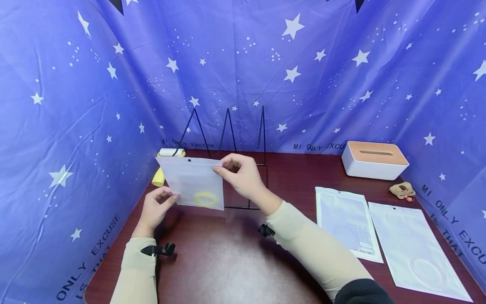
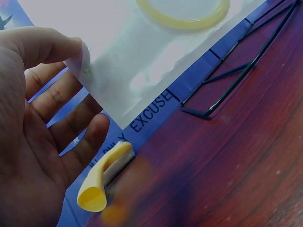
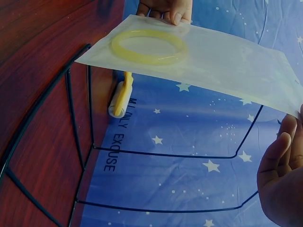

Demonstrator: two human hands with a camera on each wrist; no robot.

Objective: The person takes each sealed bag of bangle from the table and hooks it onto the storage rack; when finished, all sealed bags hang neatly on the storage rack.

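Observation:
A white translucent pouch [image 1: 190, 181] with a yellow ring [image 1: 205, 199] inside is held up above the table, in front of a black wire rack [image 1: 263, 139]. My left hand [image 1: 155, 207] pinches its lower left edge between thumb and fingers. At the upper right corner, my right hand [image 1: 243, 174] pinches the pouch near its top strip. The left wrist view shows the thumb over the pouch [image 2: 128, 61] and the other fingers behind it. In the right wrist view the yellow ring [image 3: 149, 47] shows through near the pouch's end by the left hand [image 3: 165, 8].
Behind the pouch, at the back left, lies a yellow-handled lint roller [image 1: 159, 176]. Two flat pouches [image 1: 347, 223] lie side by side on the right of the dark red table [image 1: 228, 261]. A tissue box [image 1: 375, 160] and a small brown figure [image 1: 402, 191] sit at the back right.

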